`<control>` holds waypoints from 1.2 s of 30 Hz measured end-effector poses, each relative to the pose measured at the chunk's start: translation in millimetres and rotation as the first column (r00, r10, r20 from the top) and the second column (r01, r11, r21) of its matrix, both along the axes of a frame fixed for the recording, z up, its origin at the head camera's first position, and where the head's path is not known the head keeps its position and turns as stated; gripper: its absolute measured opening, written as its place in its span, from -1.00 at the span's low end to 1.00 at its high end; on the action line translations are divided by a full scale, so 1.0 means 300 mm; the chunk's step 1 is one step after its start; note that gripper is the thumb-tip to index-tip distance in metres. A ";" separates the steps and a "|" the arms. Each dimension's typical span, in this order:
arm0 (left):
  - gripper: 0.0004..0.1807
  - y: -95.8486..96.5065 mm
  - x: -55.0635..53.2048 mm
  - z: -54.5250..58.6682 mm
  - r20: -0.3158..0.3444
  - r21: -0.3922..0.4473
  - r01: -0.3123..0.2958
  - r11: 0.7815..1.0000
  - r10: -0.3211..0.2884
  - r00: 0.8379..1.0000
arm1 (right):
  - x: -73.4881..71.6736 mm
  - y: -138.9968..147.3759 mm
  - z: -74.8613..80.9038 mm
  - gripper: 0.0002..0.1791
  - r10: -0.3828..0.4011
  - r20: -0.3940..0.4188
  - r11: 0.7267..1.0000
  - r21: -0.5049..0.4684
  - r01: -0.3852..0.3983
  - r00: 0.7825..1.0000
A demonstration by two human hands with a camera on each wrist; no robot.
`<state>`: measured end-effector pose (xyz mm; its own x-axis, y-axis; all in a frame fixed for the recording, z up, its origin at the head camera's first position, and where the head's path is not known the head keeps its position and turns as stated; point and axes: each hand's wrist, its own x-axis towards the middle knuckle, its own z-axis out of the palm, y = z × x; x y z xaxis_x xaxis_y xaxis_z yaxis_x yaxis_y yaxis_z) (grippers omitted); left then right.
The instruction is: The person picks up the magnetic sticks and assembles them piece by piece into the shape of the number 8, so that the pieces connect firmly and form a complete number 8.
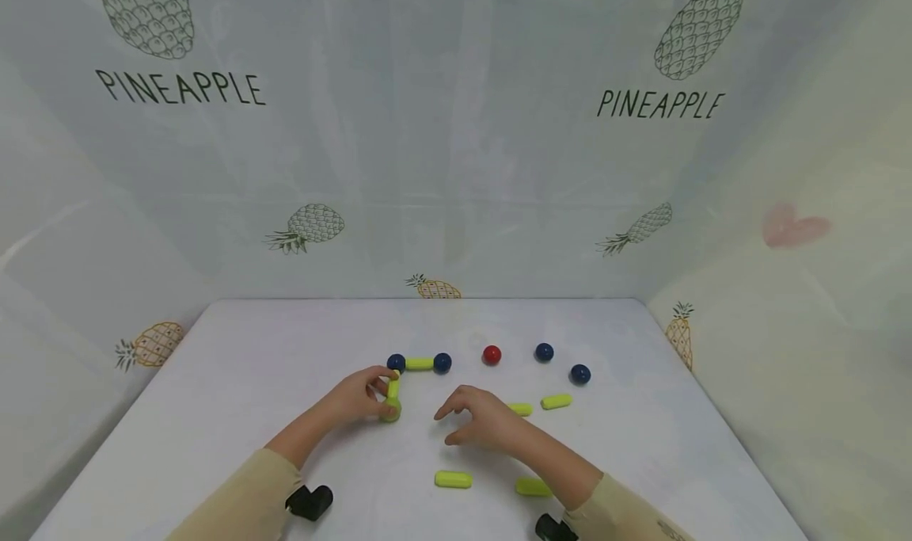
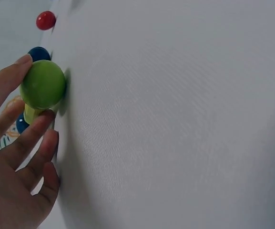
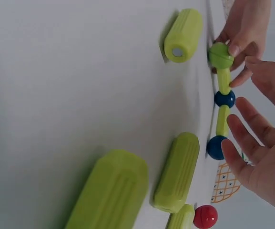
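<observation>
My left hand [image 1: 354,396] holds a green ball [image 1: 390,411] at the near end of a yellow-green stick [image 1: 394,387], thumb on the ball's side and a fingertip along the stick. That stick runs up to a blue ball [image 1: 396,362], from which another stick [image 1: 419,363] leads right to a second blue ball [image 1: 442,362]. In the left wrist view the green ball [image 2: 44,85] sits between thumb and fingers. To the right, my right hand [image 1: 483,422] hovers over the table with fingers apart and holds nothing.
Loose yellow-green sticks lie around the right hand: one in front [image 1: 453,479], one by the forearm [image 1: 533,487], and two beyond [image 1: 556,401]. A red ball [image 1: 492,355] and two blue balls [image 1: 545,352] lie at the back right. Printed cloth surrounds the white table [image 1: 285,327].
</observation>
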<state>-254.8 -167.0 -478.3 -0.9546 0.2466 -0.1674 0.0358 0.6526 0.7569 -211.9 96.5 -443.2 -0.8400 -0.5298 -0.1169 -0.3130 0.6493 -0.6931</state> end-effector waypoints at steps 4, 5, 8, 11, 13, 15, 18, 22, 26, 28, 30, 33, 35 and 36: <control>-0.39 0.003 -0.016 -0.007 -0.010 0.017 0.003 1.000 -0.002 1.000 | 0.019 0.001 0.001 -0.67 -0.001 0.042 1.000 0.001 0.001 0.999; -0.39 0.003 -0.020 -0.008 -0.012 0.024 0.003 1.000 -0.003 1.000 | 0.024 0.001 0.003 -0.68 0.002 0.051 1.000 0.004 -0.002 0.999; -0.39 0.003 -0.030 -0.017 -0.007 0.042 0.007 0.999 -0.007 1.000 | 0.038 -0.001 0.007 -0.69 0.011 0.076 1.000 0.011 -0.012 0.997; -0.36 -0.005 -0.038 -0.022 0.002 0.062 0.026 0.998 -0.026 1.000 | 0.049 0.001 0.002 -0.70 0.012 0.105 1.000 0.023 -0.014 0.994; -0.34 -0.014 -0.041 -0.025 0.012 0.077 0.046 0.996 -0.047 0.999 | 0.055 0.004 -0.007 -0.71 0.013 0.121 0.999 0.031 -0.017 0.993; -0.32 -0.023 -0.043 -0.026 0.018 0.100 0.071 0.992 -0.074 0.997 | 0.058 0.007 -0.017 -0.71 0.029 0.122 0.998 0.046 -0.035 0.992; -0.31 -0.034 -0.044 -0.028 0.020 0.115 0.115 0.987 -0.118 0.993 | 0.065 0.013 -0.027 -0.71 0.060 0.111 0.995 0.072 -0.068 0.992; -0.31 -0.041 -0.041 -0.023 0.014 0.108 0.164 0.981 -0.166 0.986 | 0.073 0.019 -0.031 -0.72 0.097 0.079 0.988 0.111 -0.105 0.992; -0.29 -0.040 -0.038 -0.016 0.016 0.104 0.179 0.978 -0.182 0.983 | 0.081 0.019 -0.033 -0.73 0.143 0.026 0.977 0.156 -0.145 0.989; -0.29 -0.042 -0.039 -0.020 0.016 0.100 0.181 0.978 -0.184 0.983 | 0.084 0.016 -0.036 -0.73 0.159 0.007 0.972 0.174 -0.158 0.987; -0.29 -0.044 -0.042 -0.026 0.017 0.100 0.182 0.978 -0.184 0.983 | 0.085 0.013 -0.041 -0.73 0.166 -0.008 0.967 0.199 -0.161 0.986; -0.29 -0.047 -0.043 -0.035 0.016 0.101 0.177 0.979 -0.180 0.984 | 0.086 0.005 -0.047 -0.73 0.152 -0.006 0.963 0.226 -0.147 0.988; -0.29 -0.046 -0.042 -0.038 0.015 0.106 0.175 0.979 -0.177 0.984 | 0.088 -0.001 -0.048 -0.74 0.138 0.000 0.960 0.245 -0.134 0.990; -0.29 -0.045 -0.041 -0.037 0.011 0.109 0.176 0.978 -0.178 0.984 | 0.089 -0.004 -0.047 -0.74 0.132 0.003 0.959 0.254 -0.129 0.991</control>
<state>-267.0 -180.6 -489.3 -0.8910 0.4286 -0.1498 0.1272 0.5523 0.8239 -185.2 95.5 -457.4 -0.7681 -0.5895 -0.2500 -0.4151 0.7557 -0.5066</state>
